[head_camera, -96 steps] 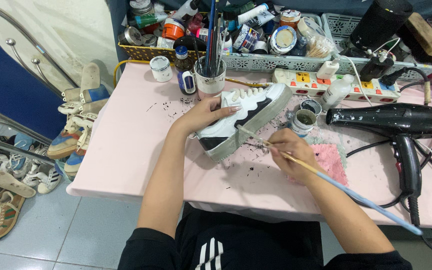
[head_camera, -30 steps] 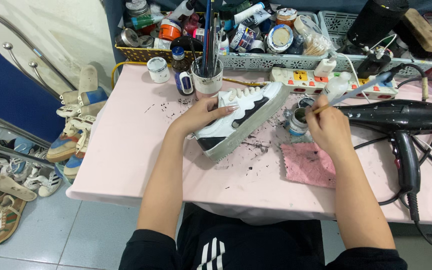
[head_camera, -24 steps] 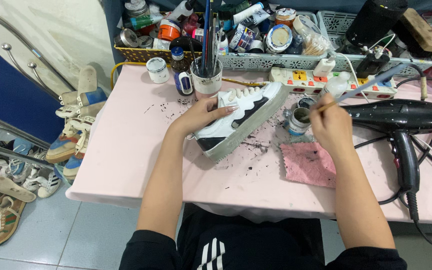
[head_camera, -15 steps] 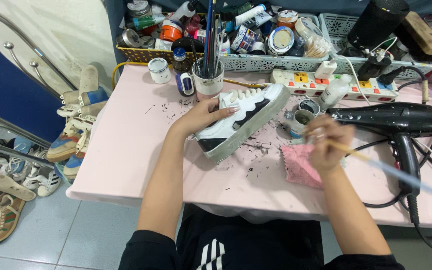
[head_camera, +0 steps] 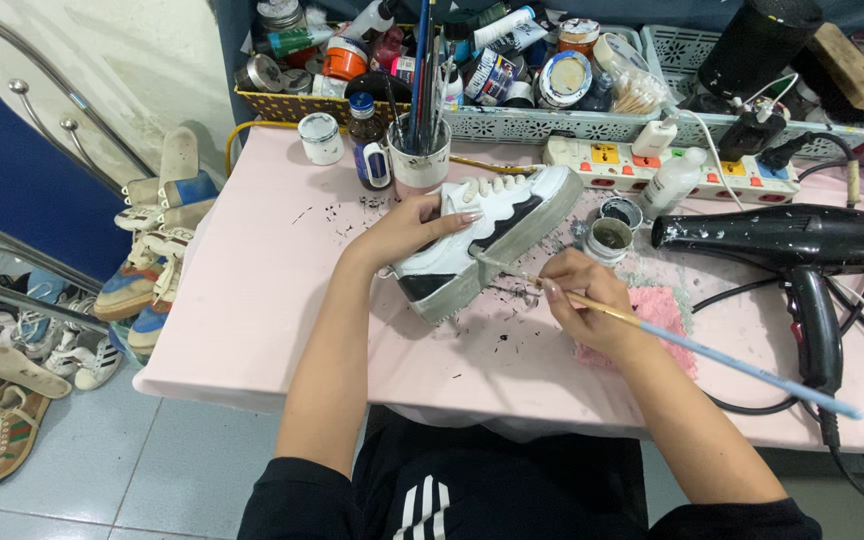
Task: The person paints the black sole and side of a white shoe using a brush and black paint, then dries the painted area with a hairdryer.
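Note:
A white and black sneaker (head_camera: 512, 215) lies on its side on the pink table (head_camera: 272, 280). My left hand (head_camera: 417, 225) rests flat on its upper and holds it down. My right hand (head_camera: 587, 310) grips a long paintbrush (head_camera: 692, 348) with a pale blue handle. The brush tip touches the sneaker's grey sole edge near its middle. A small open jar of dark paint (head_camera: 609, 238) stands just right of the shoe, with its lid (head_camera: 622, 211) behind it. A pink cloth (head_camera: 657, 318) lies under my right wrist.
A black hair dryer (head_camera: 792, 250) lies at the right, its cord trailing off. A power strip (head_camera: 682, 170), a brush cup (head_camera: 420, 150) and baskets of paint jars (head_camera: 512, 75) line the back. Dark flecks dot the table. Shoes (head_camera: 142, 270) pile up on the floor at left.
My right hand moved from the paint jar back to the sneaker, bringing the brush tip down onto the sole edge. My left hand stayed on the shoe.

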